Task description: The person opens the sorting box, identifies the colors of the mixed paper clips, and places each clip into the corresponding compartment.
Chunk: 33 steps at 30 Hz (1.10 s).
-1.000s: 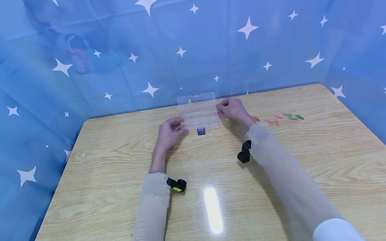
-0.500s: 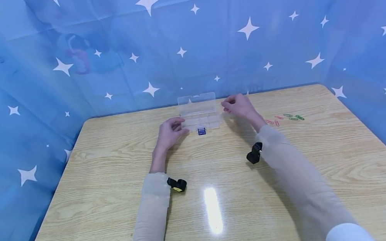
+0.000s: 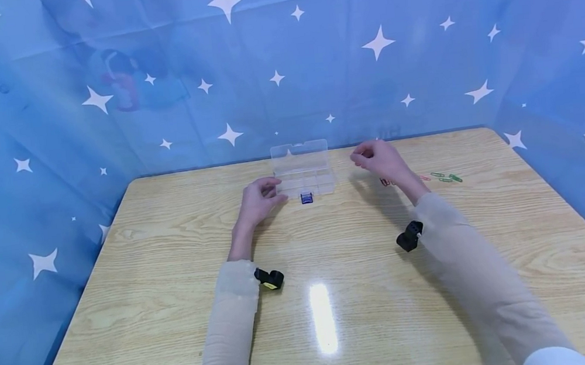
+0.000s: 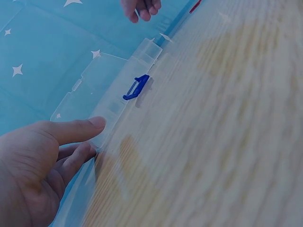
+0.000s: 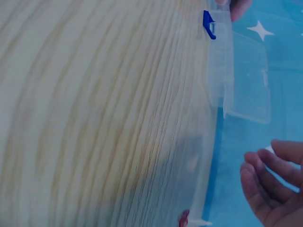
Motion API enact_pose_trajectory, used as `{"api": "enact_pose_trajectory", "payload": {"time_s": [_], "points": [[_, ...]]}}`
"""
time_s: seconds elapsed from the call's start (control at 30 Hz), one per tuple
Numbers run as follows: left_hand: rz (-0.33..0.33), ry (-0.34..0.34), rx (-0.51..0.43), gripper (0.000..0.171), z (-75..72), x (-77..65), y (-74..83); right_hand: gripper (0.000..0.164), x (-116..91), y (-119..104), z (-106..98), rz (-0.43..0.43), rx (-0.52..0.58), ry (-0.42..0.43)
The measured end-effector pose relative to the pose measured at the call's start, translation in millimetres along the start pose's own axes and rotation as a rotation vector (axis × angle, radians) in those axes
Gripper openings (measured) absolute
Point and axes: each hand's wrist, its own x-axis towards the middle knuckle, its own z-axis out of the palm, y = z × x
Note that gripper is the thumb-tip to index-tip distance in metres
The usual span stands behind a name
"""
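Note:
A clear compartment box (image 3: 314,183) stands near the table's back edge, its lid raised and a blue latch (image 3: 307,198) at its front. At its left end, my left hand (image 3: 257,202) holds it; in the left wrist view the thumb (image 4: 85,130) lies along the front with fingers behind. My right hand (image 3: 381,159) is in the air right of the box, apart from it. Its fingers (image 5: 253,179) are loosely curled, and nothing shows between them. Red paper clips (image 3: 385,182) lie below that hand, partly covered by it.
Farther right on the wooden table (image 3: 180,334) lie a pink paper clip (image 3: 424,178), partly behind the right wrist, and several green paper clips (image 3: 454,178). A blue star-printed curtain (image 3: 268,44) hangs along the back and sides.
My right hand has moved right, away from the box's right end. The red clips show left of its wrist, and its forearm now covers most pink clips. The left hand stays put.

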Motion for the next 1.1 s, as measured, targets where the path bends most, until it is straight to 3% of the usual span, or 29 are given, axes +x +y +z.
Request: {"api": "enact_pose_trajectory", "payload": {"time_s": [0.43, 1.1], "points": [[-0.006, -0.002, -0.004, 0.044, -0.4, -0.2, 2.4, 0.03, -14.4, 15.8, -16.1, -0.052, -0.09, 0.023], [-0.021, -0.001, -0.006, 0.043, -0.8, -1.9, 3.8, 0.029, -32.5, 47.3, -34.9, 0.062, -0.214, -0.076]]}}
